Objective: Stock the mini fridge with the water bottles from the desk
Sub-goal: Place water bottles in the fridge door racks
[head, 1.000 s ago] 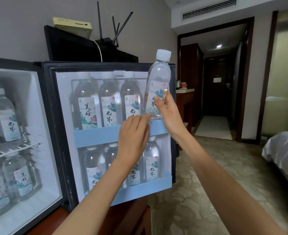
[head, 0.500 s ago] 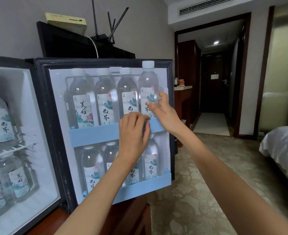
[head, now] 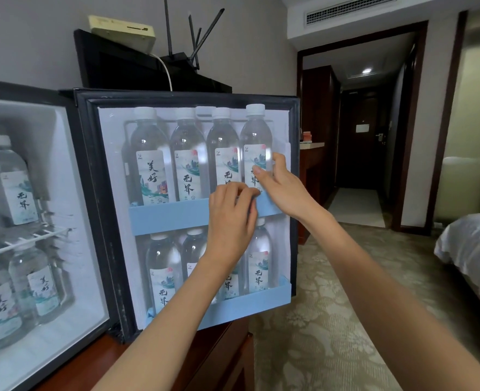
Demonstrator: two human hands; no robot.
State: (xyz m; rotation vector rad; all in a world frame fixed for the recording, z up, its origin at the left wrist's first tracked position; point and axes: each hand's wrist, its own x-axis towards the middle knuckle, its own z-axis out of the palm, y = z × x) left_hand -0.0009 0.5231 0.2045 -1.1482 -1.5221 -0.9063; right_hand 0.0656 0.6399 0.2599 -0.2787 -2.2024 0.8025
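The mini fridge door (head: 295,114) stands open, its two blue shelves full of clear water bottles with white caps. The rightmost bottle (head: 255,131) of the upper blue shelf (head: 171,215) stands upright in its slot. My right hand (head: 281,187) grips this bottle at its label, thumb in front and fingers round its right side. My left hand (head: 230,218) has its fingers curled over the upper shelf's rail just left of that bottle. More bottles stand inside the fridge cabinet (head: 63,193) at the left, on a wire rack and on the floor below it.
The fridge sits on a reddish wooden desk (head: 176,359). A router (head: 182,57) and a cream box (head: 123,29) sit above it. Patterned carpet (head: 332,320) spreads to the right, with a bed corner (head: 475,249) at far right and a dark hallway doorway (head: 368,136) behind.
My right hand lowered the bottle from above the door into the rightmost upper slot. It now stands fully seated. My left hand stayed on the shelf rail.
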